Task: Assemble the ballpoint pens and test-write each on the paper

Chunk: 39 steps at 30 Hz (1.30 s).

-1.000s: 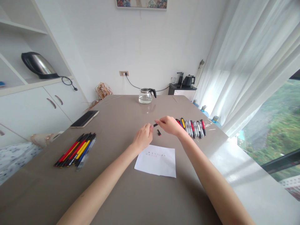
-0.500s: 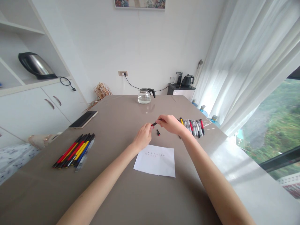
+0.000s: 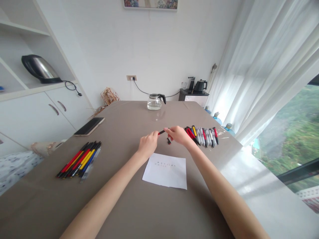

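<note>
Above the far edge of a white paper with a few short lines of handwriting, my two hands meet on one slim black-and-red pen. My left hand is closed around its left, red end. The fingers of my right hand pinch its black right part. Just below the right fingers, a small black-and-red pen cap lies on the table. Right of that hand is a row of pens, red, yellow, white and clear. A second bunch of pens, in red, yellow, blue and black, lies to the left.
The brown table carries a dark phone at the left edge and a glass pot with clear liquid at the far end. Behind stand a black kettle on a small cabinet, and a steel kettle on the left shelf.
Both hands, with the pen between them, have shifted slightly left and a little toward me. More of the red pens beside my right hand now show.
</note>
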Available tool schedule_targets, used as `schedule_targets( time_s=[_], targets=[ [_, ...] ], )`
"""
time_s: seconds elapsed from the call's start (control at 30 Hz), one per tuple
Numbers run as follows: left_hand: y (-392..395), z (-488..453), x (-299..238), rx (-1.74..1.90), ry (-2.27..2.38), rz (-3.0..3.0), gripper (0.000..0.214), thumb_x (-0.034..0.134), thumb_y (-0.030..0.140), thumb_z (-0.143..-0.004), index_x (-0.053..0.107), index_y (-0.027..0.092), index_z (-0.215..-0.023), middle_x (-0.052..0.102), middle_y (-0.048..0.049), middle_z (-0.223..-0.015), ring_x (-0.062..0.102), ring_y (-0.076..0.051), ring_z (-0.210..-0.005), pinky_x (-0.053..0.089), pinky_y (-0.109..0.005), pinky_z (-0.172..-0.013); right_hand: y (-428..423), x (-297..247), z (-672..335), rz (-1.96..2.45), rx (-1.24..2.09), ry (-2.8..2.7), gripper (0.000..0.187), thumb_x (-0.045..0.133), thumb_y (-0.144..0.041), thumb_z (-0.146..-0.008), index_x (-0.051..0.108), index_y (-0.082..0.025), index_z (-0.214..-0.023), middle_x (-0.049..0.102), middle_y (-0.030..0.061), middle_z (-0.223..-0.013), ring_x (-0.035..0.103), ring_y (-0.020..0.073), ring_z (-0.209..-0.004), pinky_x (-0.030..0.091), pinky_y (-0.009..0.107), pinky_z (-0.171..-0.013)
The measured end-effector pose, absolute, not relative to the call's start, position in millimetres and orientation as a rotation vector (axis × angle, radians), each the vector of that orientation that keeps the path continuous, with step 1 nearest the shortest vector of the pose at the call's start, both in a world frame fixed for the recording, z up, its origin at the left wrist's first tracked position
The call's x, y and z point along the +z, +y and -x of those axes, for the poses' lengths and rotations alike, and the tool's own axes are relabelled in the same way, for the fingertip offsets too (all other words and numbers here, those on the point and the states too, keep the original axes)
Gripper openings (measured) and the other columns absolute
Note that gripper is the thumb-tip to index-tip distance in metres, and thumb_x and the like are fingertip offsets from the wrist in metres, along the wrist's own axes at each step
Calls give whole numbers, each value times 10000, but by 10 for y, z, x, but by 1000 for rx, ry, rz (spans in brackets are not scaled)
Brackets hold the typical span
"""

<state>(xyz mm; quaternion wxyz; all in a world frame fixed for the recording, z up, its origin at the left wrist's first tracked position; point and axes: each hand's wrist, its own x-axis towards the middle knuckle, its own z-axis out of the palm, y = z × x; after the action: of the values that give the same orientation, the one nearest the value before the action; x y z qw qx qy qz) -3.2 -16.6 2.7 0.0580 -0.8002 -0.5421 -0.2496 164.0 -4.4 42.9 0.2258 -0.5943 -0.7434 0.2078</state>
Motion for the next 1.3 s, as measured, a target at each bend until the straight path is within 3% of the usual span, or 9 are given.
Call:
schedule_targets(
  time_s=[0.1,0.27,0.4,0.5,0.67,1.3],
  targets=[
    [-77,78,-2,-1053,-1799,2423,260,279,342,-856,457,160,-907,606,-104,-840,592,-209,-759,428,-335,-659,28,291,-1695,1787,540,-2100,456,404,-557,-726,591,-152,-633,593,52,-591,515,118,-529,332,210,-503],
    [115,150,-27,-2105,-1843,2457,186,339,354,-835,374,185,-905,587,-100,-969,608,-170,-782,466,-326,-685,72,94,-1714,1927,388,-2223,264,630,-391,-598,628,-185,-763,625,62,-737,560,168,-694,349,219,-536],
    [159,149,8,-2591,-1774,2391,164,385,324,-817,324,196,-899,566,-91,-989,603,-158,-818,469,-356,-733,44,75,-1639,1868,406,-2192,140,570,-285,-669,628,-166,-716,628,73,-721,565,156,-677,371,217,-548],
    [120,120,75,-2790,-1719,2373,162,397,294,-813,289,209,-899,547,-85,-1015,603,-152,-820,475,-377,-732,24,89,-1562,1730,646,-2145,159,506,-267,-718,617,-153,-723,621,56,-649,545,119,-535,380,207,-490],
    [55,69,154,-2971,-1617,2370,151,397,286,-813,275,215,-866,551,-67,-992,602,-152,-823,475,-400,-735,31,78,-1487,1446,1002,-1923,162,484,-233,-728,599,-134,-783,627,56,-685,544,97,-513,386,168,-398],
    [1,23,140,-2946,-1433,2573,177,411,324,-811,284,210,-858,569,-58,-964,586,-156,-889,418,-400,-831,-25,192,-1526,1263,1359,-1571,100,544,-198,-719,594,-112,-720,645,69,-726,541,77,-540,398,143,-407]
  ],
)
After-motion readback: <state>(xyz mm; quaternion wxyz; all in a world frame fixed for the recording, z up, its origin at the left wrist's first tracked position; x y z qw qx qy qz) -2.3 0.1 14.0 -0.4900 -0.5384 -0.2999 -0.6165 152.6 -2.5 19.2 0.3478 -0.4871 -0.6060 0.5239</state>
